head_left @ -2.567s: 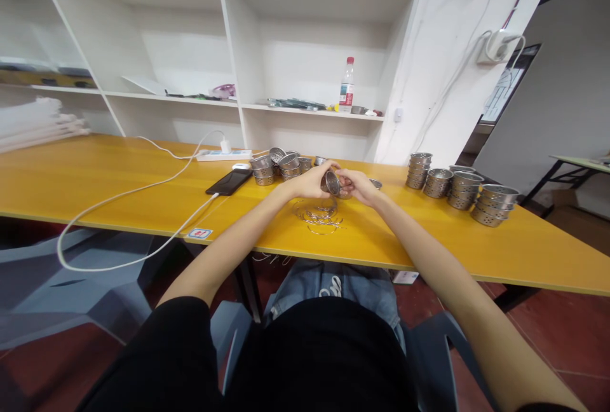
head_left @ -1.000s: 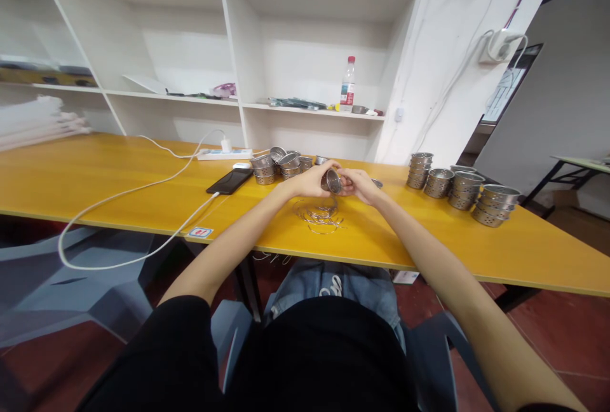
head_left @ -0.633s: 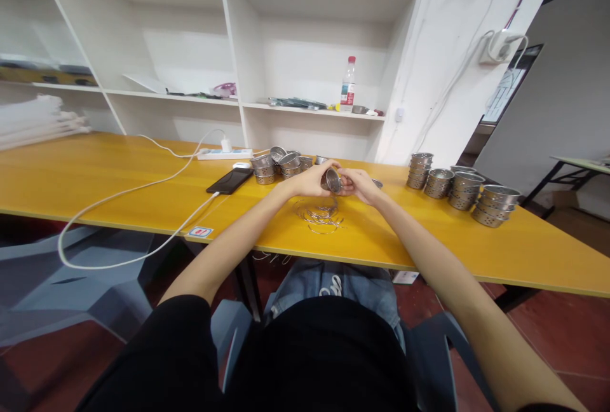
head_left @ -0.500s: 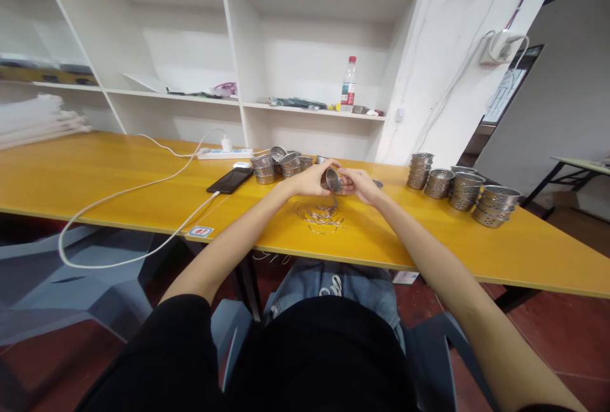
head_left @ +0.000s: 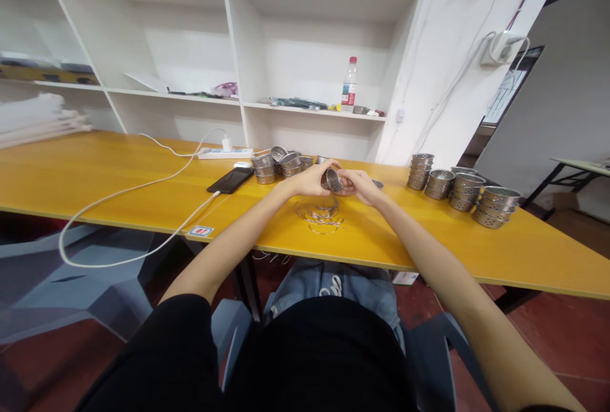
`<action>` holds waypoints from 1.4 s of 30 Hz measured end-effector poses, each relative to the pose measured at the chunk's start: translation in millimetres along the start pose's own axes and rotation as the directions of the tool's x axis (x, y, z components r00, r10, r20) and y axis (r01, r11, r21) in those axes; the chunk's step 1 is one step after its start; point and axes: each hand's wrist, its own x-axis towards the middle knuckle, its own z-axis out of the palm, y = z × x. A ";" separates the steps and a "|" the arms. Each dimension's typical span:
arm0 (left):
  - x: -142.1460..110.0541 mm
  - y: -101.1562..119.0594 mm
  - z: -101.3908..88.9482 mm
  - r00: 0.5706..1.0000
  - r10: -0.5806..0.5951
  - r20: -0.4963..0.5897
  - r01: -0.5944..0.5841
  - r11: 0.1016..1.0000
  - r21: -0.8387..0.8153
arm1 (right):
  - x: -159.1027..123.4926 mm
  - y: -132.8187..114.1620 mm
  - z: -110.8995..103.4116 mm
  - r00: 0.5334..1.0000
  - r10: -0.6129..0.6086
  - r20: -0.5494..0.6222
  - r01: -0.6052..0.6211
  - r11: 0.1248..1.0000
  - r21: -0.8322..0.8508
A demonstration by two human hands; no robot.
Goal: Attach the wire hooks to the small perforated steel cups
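Note:
My left hand [head_left: 312, 179] is wrapped around a small steel strainer cup [head_left: 332, 180], held tilted above the table with its mouth facing right and toward me. My right hand [head_left: 358, 185] has its fingers closed at the cup's right rim; whether they also pinch something thin is too small to tell. Beneath the hands, a loose tangle of thin shiny wire rings [head_left: 324, 216] lies on the yellow table [head_left: 381, 234]. Behind my right hand, another round metal piece [head_left: 377, 184] shows in part.
Several perforated steel cups [head_left: 265, 170] are heaped behind my left hand. More stand in stacks [head_left: 495, 205] at the right. A phone [head_left: 230, 180] on a white cable and a power strip [head_left: 226, 154] lie to the left. White shelves [head_left: 314, 110] with a bottle [head_left: 349, 86] rise behind.
The cup has turned slightly between my hands since the earliest frame. Both hands stay in nearly the same place, and the wire rings look unchanged.

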 end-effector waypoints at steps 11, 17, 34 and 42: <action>0.3 4.0 1.1 1.000 -0.003 -0.008 0.003 0.999 -0.045 | 1.8 0.1 3.1 0.998 0.021 -0.067 -0.024 0.998 -0.055; 1.2 4.6 1.8 0.999 -0.035 -0.035 0.033 0.997 -0.065 | 1.6 1.0 6.2 0.997 -0.008 -0.073 0.004 0.998 -0.055; 0.9 10.6 4.0 1.000 -0.018 -0.015 0.017 0.999 -0.045 | 4.1 4.2 4.8 0.995 0.017 -0.095 -0.028 0.993 -0.111; 1.2 8.2 4.0 1.000 -0.011 -0.011 0.011 1.000 -0.022 | 4.0 2.6 5.0 0.996 0.037 -0.075 -0.047 0.990 -0.134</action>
